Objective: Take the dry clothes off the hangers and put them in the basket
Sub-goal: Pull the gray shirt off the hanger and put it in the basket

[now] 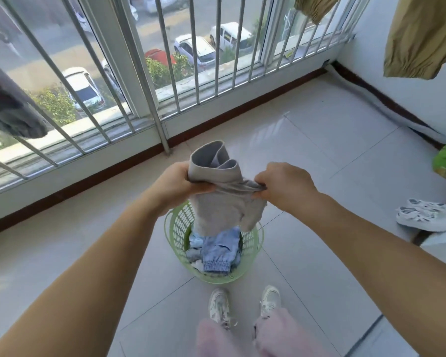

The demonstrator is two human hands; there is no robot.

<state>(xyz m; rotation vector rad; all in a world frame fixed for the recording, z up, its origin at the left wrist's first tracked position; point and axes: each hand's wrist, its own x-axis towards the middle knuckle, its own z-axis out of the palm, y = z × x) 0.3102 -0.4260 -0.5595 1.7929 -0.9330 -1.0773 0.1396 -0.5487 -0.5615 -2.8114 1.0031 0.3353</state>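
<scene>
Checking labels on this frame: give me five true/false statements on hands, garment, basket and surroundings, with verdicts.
1. Both hands grip the grey garment. True: left hand and right hand each hold it.
2. The green basket holds no clothes. False: blue clothes lie in it.
3. The grey garment is held above the basket. True.
4. A pair of white shoes stands on the floor at the right. True.
5. The olive cloth lies in the basket. False: it hangs at the upper right.
</scene>
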